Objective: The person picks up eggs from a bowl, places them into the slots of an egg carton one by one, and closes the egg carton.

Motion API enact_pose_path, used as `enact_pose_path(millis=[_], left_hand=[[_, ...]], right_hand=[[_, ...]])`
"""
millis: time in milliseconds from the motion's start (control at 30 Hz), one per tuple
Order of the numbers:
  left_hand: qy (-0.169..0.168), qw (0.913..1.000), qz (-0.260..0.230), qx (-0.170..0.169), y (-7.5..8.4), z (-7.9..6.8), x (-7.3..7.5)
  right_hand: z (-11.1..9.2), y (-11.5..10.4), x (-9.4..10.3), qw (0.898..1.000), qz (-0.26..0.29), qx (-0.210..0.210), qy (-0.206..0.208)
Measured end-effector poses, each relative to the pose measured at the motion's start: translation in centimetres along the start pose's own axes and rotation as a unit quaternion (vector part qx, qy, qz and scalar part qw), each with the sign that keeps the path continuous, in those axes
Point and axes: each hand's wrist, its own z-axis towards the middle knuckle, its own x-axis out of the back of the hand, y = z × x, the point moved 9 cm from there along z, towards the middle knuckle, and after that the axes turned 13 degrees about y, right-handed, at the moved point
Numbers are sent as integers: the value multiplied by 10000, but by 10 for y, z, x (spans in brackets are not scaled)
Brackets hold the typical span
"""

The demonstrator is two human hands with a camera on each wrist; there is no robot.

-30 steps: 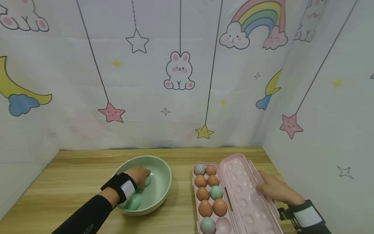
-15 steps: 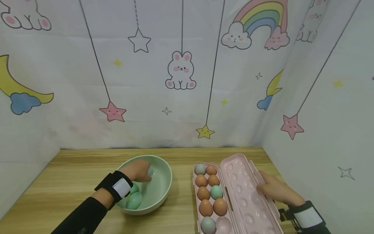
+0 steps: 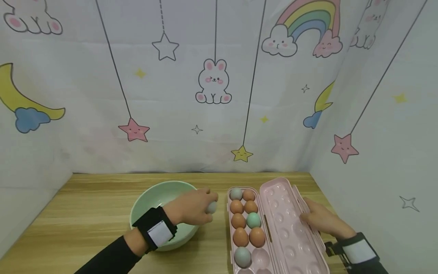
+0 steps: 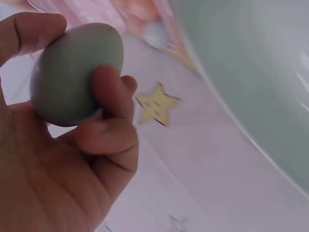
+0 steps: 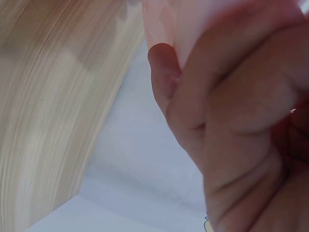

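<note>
Egg [image 4: 72,67] sits pinched in left grip [image 3: 191,207], carton lid [image 3: 285,226] held in right grip [image 3: 323,218].

Egg [image 4: 67,72] in L hand [image 4: 63,179]: pale grey-green. Bowl [image 3: 147,198]: lt. green. Carton [image 3: 282,220]: pink, w/ brown eggs [image 3: 241,237], grey eggs [image 3: 243,257] & 1 mint-green egg [image 3: 253,220]. Table [image 3: 102,198]: yellowish wood grain. Backdrop [image 3: 178,102]: off-white, printed w/ pink stars [image 3: 134,130], yellow star [image 3: 242,153], bunny [image 3: 214,85], rainbow [image 3: 313,19]. Wrist straps [image 3: 150,215]: blk w/ white patches [image 3: 160,233].

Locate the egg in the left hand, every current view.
Head: pale grey-green egg just below picture centre, held in the left hand, right of the green bowl.
Left wrist: upper left, large.
Right wrist: not in it.
Shared landmark: pink carton, right of centre in head, top edge in both wrist views.
</note>
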Motion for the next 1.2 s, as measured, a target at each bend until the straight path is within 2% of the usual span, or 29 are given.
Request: enact_pose_path(millis=[200,267,333,433,567,733,900,1033,1133,1200], left_hand=[[-141,9945,-386,-965,72,12,-23],[-221,9906,-238,-1326,93,14,-35],[-245,9851,109,-1696,110,15,-47],[-328,9783,466,-1994,126,15,-66],[-407,9744,551,-2141,133,16,-84],[-122,9684,918,-2316,134,17,-96],[240,9587,1339,-2498,135,15,-101],[497,9528,1472,-2608,136,14,-100],[518,9537,1484,-2565,136,15,-103],[387,9578,1428,-2465,135,16,-107]], right_hand=[[-1,-2,0,10000,2,-18,3],[-1,-2,1,10000,-46,-6,-14],[0,-1,1,10000,-73,-23,-22],[-1,-1,1,9999,-104,-73,-48],[-1,-1,1,9998,-138,-100,-80],[0,-4,2,9998,-183,-54,-42],[0,-7,3,9998,-170,17,-31],[0,-7,2,9998,-192,-3,-40],[0,-6,1,9998,-212,-2,-37],[0,-6,1,9998,-195,5,-45]])
